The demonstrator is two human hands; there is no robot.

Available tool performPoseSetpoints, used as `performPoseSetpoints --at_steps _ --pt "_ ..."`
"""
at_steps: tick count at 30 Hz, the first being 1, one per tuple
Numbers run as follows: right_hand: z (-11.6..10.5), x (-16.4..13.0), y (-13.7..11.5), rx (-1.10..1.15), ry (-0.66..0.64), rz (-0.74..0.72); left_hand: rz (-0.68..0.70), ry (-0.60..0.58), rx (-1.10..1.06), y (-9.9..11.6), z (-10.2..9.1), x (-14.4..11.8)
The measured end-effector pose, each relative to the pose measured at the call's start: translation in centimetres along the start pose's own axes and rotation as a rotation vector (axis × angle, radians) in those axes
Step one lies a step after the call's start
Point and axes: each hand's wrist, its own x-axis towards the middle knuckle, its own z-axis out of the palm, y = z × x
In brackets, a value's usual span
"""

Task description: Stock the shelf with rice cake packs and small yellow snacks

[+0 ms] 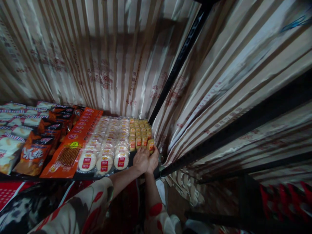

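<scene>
Small yellow snack packets [138,140] stand in tight rows at the right end of the shelf. Against the front of these rows is my left hand [140,160], its fingers stretched toward the packets. Close beside it, my right hand [153,161] has its fingers around the front corner packet [150,146], which sits slightly forward of its neighbours. Both hands touch at the wrists and palms. To their left lie rows of round white rice crackers [121,159] in clear wrappers with red labels.
Orange bags of pretzel sticks [68,156], orange-black chip bags [34,156] and white snack bags [9,151] fill the shelf leftward. Striped cloth [117,58] hangs behind. A black upright post [177,68] and a slanting black beam [234,130] frame the right side.
</scene>
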Motion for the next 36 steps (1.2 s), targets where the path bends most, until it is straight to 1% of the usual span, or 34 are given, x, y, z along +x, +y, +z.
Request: performPoseSetpoints --at_steps 2,4,6,8,10,13,17,19,23,26,33,36 --pt "0.0 0.3 -0.5 -0.002 -0.002 0.054 0.006 -0.049 0.08 0.4 -1.3 0.0" --pt "-0.1 0.5 -0.8 -0.004 -0.009 0.064 0.049 -0.106 0.157 0.7 -2.5 -0.1" --pt "0.0 0.7 -0.9 -0.018 -0.018 0.078 0.057 -0.135 0.223 0.8 -3.3 -0.2" --pt "0.1 1.0 -0.8 -0.034 -0.034 0.073 0.047 -0.159 0.261 0.6 -3.7 -0.3" --pt "0.3 1.2 -0.7 -0.038 -0.038 0.049 0.041 -0.182 0.274 0.4 -3.8 -0.3" --pt "0.6 1.6 -0.7 -0.024 -0.021 0.002 0.048 -0.178 0.294 0.0 -3.5 -0.3" --pt "1.0 2.1 -0.9 -0.037 0.008 -0.004 0.073 -0.158 0.316 -0.6 -2.9 -0.3" --pt "1.2 2.2 -1.0 -0.06 -0.001 0.0 0.074 -0.156 0.327 -0.8 -2.9 -0.2" --pt "1.4 2.6 -0.8 -0.075 -0.033 0.001 0.078 -0.166 0.335 -0.9 -3.1 -0.2" --pt "1.5 2.9 -0.3 -0.045 -0.048 -0.042 0.079 -0.16 0.33 -0.9 -3.1 -0.2" --pt "1.7 3.1 0.2 -0.015 -0.045 -0.097 0.077 -0.149 0.32 -1.1 -2.6 -0.1" --pt "1.6 2.8 0.1 -0.02 -0.049 -0.086 0.059 -0.163 0.305 -1.0 -2.9 -0.1"
